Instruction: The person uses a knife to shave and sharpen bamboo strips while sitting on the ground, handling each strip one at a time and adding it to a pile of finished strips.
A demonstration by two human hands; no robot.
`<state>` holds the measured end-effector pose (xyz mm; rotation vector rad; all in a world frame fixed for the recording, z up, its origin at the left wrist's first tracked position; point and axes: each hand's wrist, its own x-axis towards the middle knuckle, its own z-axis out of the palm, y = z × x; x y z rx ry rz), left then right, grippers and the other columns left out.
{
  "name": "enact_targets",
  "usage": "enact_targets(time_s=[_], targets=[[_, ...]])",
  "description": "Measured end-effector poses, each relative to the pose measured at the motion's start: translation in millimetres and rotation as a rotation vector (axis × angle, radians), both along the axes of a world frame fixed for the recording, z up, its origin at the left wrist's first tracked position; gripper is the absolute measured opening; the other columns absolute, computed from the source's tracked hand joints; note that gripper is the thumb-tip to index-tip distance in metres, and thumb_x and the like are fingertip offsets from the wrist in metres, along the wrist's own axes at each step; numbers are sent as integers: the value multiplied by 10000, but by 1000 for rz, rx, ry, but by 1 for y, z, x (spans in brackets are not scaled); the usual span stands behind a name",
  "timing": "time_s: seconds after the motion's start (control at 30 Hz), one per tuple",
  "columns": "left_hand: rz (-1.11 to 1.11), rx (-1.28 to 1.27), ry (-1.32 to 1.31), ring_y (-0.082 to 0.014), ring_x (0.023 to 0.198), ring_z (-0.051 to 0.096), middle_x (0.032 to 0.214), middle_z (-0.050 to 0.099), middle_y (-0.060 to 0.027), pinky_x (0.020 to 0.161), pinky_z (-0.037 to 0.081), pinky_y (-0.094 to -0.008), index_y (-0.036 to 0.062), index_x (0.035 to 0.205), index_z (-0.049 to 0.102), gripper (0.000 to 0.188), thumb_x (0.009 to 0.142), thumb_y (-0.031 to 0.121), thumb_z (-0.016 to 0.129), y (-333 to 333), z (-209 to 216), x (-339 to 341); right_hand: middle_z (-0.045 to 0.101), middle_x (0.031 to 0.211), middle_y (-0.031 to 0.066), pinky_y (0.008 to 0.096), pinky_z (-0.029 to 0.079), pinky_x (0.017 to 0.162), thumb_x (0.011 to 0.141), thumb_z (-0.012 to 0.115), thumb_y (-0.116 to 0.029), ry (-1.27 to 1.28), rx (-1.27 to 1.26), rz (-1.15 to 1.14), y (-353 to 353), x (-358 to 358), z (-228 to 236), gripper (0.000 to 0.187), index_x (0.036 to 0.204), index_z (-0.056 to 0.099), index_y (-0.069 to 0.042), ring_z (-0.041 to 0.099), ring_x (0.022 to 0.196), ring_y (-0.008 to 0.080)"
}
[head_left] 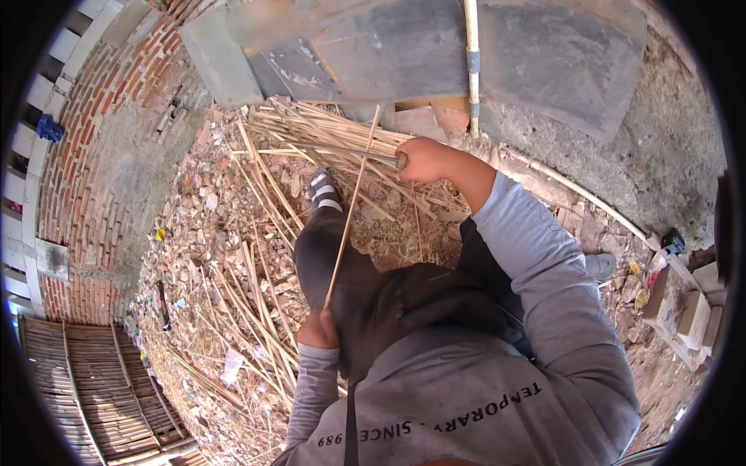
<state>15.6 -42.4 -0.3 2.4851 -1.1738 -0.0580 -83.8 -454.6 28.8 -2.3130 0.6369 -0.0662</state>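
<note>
Below the pile of pale strips, toward your body, your left hand is closed around the lower end of one long strip; the strip slants up over your left leg, and its upper end stands over the pile. At the right side of the pile, your right hand is wrapped firmly around the handle of a long blade; the blade points left across the pile and crosses the strip in view, though you cannot tell from here whether the two touch. Just below the pile is your foot in striped footwear; more loose strips lie below and to the left of the pile, over rubble.

The strip looks like split bamboo or wood; expect it to be light, dry and fairly stiff, springy along its length, not slippery, but apt to split along the grain or leave splinters. Your hold at the end farthest from the pile suits it, as it keeps your fingers well apart from the blade; the free end may whip or flex, so grip snugly; avoid running bare skin along its edges.
</note>
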Motion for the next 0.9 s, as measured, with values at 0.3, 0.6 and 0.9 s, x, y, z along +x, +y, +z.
enact_targets(time_s=[0.3, 0.6, 0.9], targets=[[37, 173, 58, -469, 668, 596, 705, 618, -250, 595, 456, -536, 49, 914, 621, 350, 968, 324, 412, -10, 14, -2, 676, 852, 173, 435, 510, 719, 660, 659, -215, 202, -123, 291, 24, -8, 14, 342, 974, 690, -83, 650, 832, 345], [99, 167, 51, -473, 683, 601, 704, 614, -267, 619, 456, -551, 29, 834, 606, 400, 974, 342, 399, -8, 12, -2, 675, 862, 171, 441, 499, 747, 696, 713, -274, 178, -134, 184, 15, 7, -19, 362, 954, 671, -23, 646, 856, 336], [70, 103, -33, -456, 596, 568, 609, 557, -232, 525, 413, -523, 45, 749, 558, 414, 983, 357, 421, -7, 5, -3, 677, 896, 189, 439, 507, 728, 682, 675, -227, 133, -75, 152, 7, 5, -12, 357, 980, 664, -31, 647, 846, 353]])
